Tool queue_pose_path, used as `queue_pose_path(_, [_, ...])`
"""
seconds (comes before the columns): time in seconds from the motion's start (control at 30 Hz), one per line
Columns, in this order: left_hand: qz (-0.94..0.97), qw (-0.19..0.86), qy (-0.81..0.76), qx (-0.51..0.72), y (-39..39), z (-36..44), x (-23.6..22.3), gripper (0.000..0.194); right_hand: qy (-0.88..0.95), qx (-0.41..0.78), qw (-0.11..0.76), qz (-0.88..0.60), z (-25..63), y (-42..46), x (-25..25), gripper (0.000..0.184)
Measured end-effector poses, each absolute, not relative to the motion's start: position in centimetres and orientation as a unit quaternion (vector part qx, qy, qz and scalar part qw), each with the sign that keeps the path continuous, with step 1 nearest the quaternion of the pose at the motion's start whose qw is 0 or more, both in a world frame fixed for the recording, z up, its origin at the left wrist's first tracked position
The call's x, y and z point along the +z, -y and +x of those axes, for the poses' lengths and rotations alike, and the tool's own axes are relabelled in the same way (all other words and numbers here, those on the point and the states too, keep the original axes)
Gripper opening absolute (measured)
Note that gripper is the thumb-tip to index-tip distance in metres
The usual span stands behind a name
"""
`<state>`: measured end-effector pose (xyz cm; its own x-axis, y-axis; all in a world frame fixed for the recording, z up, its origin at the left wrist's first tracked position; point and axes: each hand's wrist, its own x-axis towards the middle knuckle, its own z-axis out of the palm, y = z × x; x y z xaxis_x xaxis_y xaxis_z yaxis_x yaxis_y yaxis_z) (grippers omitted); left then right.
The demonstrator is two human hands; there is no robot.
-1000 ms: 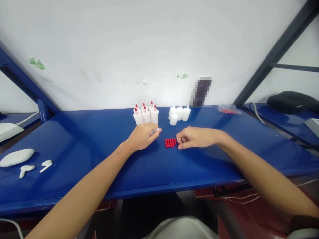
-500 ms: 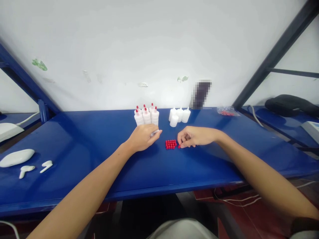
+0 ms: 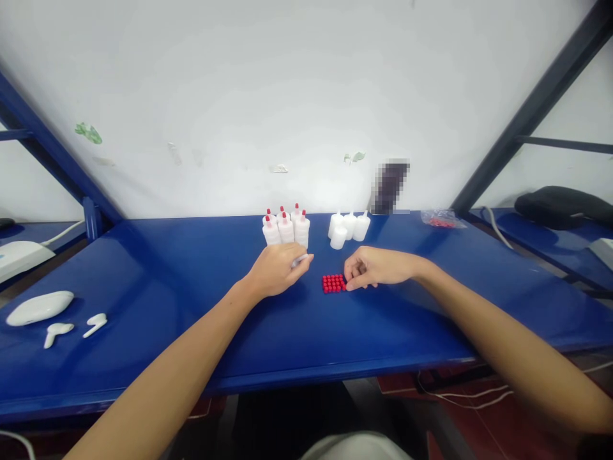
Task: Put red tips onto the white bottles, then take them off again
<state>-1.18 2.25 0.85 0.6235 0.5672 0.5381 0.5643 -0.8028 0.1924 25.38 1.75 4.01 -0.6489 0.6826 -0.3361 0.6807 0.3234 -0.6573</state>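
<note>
My left hand (image 3: 278, 271) rests on the blue table (image 3: 191, 306), fingers curled round a small white bottle whose tip pokes out at the fingertips. Just right of it stands a tight block of several small red caps (image 3: 334, 283). My right hand (image 3: 371, 267) touches the block's right edge with pinched fingertips; whether a cap is between them I cannot make out. Behind my left hand stand several white bottles with red caps (image 3: 286, 229). Behind the red block stand several white bottles without caps (image 3: 348, 227).
A clear bag with red pieces (image 3: 441, 219) lies at the back right. A white earbud case (image 3: 39, 307) and two earbuds (image 3: 76, 328) lie at the left. A dark bag (image 3: 560, 206) sits on the table to the right. Cables hang below.
My right hand has closed in on the red caps and its fingertips now press against the block's right edge. My left hand has kept its grip and place.
</note>
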Motion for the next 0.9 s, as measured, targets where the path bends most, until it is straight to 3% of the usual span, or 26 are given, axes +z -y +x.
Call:
queue_pose_path(0.27, [0.902, 0.007, -0.317, 0.292, -2.46, -1.18, 0.54, 0.036, 0.815, 0.401, -0.009, -0.419, 25.25, -1.8, 4.15, 0.038])
queue_pose_path(0.9, [0.902, 0.043, -0.333, 0.27, -2.52, -1.06, 0.54, 0.037, 0.817, 0.386, -0.004, -0.427, 25.18, -1.68, 3.9, 0.031])
